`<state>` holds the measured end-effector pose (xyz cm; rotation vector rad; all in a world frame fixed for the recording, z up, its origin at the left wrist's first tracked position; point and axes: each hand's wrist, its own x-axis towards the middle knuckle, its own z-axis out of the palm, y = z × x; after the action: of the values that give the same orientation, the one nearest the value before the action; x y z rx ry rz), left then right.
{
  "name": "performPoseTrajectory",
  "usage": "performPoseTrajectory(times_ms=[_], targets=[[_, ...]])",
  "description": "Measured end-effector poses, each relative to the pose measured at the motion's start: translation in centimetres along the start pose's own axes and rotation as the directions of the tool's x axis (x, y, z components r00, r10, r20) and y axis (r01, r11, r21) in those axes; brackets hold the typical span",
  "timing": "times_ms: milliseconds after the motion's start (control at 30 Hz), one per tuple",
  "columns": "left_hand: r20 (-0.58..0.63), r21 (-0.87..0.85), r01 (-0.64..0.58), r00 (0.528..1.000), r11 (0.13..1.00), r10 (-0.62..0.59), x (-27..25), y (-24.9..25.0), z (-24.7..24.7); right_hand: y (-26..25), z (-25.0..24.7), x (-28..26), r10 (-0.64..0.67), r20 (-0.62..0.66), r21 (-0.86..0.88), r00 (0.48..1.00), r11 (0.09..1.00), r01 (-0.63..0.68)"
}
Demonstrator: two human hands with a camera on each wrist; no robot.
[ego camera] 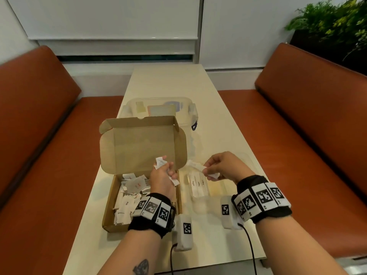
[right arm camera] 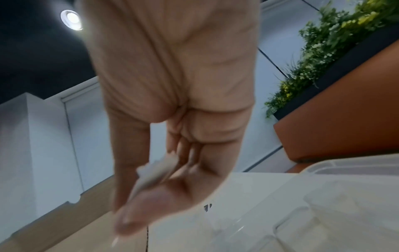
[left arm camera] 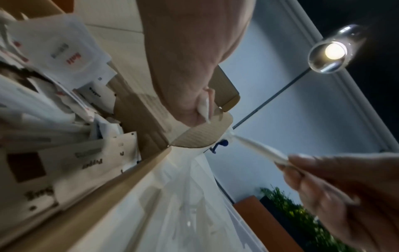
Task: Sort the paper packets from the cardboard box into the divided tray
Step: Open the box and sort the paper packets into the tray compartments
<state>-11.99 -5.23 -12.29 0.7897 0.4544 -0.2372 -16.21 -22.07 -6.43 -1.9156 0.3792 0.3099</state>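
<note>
An open cardboard box (ego camera: 111,197) on the table holds several white paper packets (ego camera: 131,187). My left hand (ego camera: 162,173) hovers over the box's right side and grips a small bunch of packets (ego camera: 160,162); more of them stick out below its fingers. My right hand (ego camera: 220,169) is raised over the clear divided tray (ego camera: 220,190) and pinches a long white packet (ego camera: 195,166), which also shows in the left wrist view as a packet (left arm camera: 259,150) and in the right wrist view as a packet (right arm camera: 155,172). Long packets (ego camera: 198,184) lie in one tray compartment.
A clear lidded plastic container (ego camera: 158,108) stands behind the box's raised lid (ego camera: 143,143). Orange benches (ego camera: 297,124) flank the narrow cream table (ego camera: 228,124). A planter with green plants (ego camera: 333,22) sits at the far right.
</note>
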Motion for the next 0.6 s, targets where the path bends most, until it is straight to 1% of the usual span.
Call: performPoseTrajectory(times_ms=[67, 133, 167, 200, 267, 333, 400, 500, 600], targets=[[0.037, 0.110, 0.066, 0.997, 0.992, -0.071, -0.4, -0.3, 0.3, 0.0, 0.0, 0.2, -0.020, -0.075, 0.094, 0.997, 0.995, 0.027], [0.064, 0.228, 0.100, 0.991, 0.969, -0.117, -0.9, -0.7, 0.8, 0.0, 0.2, 0.5, -0.053, -0.138, 0.146, 0.989, 0.987, 0.073], [0.077, 0.283, 0.096, 0.990, 0.954, -0.122, -1.0, -0.8, 1.0, 0.1, 0.4, 0.7, -0.082, -0.183, 0.130, 0.980, 0.986, 0.107], [0.089, 0.337, 0.083, 0.989, 0.938, -0.120, -1.2, -0.9, 1.2, 0.2, 0.6, 0.9, -0.125, -0.241, 0.075, 0.963, 0.986, 0.147], [0.107, 0.407, 0.065, 0.987, 0.911, -0.119, -1.4, -0.8, 1.6, 0.5, 1.2, 1.2, -0.243, -0.326, -0.103, 0.913, 0.970, 0.221], [0.120, 0.429, 0.058, 0.986, 0.901, -0.120, -1.5, -0.8, 2.0, 0.7, 2.0, 1.2, -0.361, -0.306, -0.278, 0.881, 0.919, 0.280], [0.115, 0.451, 0.030, 0.989, 0.892, -0.091, -1.5, -0.7, 2.2, 0.9, 2.8, 1.2, -0.439, -0.226, -0.400, 0.869, 0.856, 0.328], [0.074, 0.476, -0.004, 0.997, 0.879, -0.036, -1.3, -0.7, 2.1, 1.0, 3.3, 1.1, -0.468, -0.122, -0.480, 0.875, 0.800, 0.361], [0.046, 0.534, -0.011, 0.999, 0.845, -0.016, -1.1, -0.7, 1.9, 0.8, 3.4, 0.8, -0.491, -0.046, -0.503, 0.870, 0.764, 0.405]])
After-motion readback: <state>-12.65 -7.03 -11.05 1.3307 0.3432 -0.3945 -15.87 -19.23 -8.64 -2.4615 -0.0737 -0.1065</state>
